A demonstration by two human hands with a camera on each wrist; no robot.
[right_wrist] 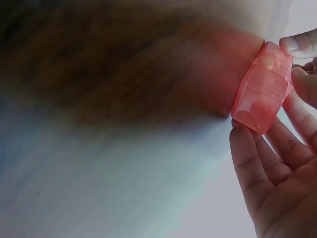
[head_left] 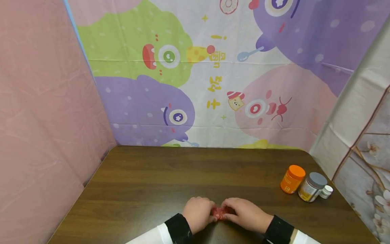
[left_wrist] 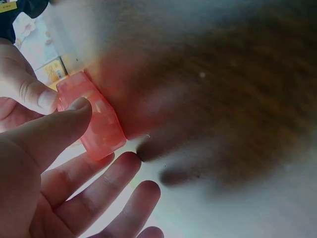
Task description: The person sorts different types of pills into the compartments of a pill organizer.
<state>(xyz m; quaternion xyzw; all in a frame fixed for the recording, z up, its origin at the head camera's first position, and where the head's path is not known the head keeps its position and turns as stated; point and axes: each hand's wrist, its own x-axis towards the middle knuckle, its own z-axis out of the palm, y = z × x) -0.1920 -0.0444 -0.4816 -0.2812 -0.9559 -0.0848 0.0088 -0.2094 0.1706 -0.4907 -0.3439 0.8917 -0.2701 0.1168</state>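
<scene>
A small translucent red pill box (head_left: 218, 213) is between the two hands at the table's near side. Pale and reddish pieces show through its compartments in the right wrist view, where the box (right_wrist: 258, 91) appears tilted. My left hand (head_left: 198, 212) pinches one end, its thumb on one face and fingertips along the other side. At the opposite end my right hand (head_left: 247, 214) holds the box between thumb and fingers. In the left wrist view both thumbs rest on the pill box (left_wrist: 106, 130) close together. Whether its lids are up or down cannot be made out.
Toward the right edge of the brown wooden table (head_left: 170, 173) stand an orange bottle (head_left: 292, 179), a grey-lidded jar (head_left: 312, 187) and a small white bottle (head_left: 326, 192). A cartoon-printed curtain (head_left: 210, 135) hangs behind the table, with pink cloth (head_left: 45, 101) at the left.
</scene>
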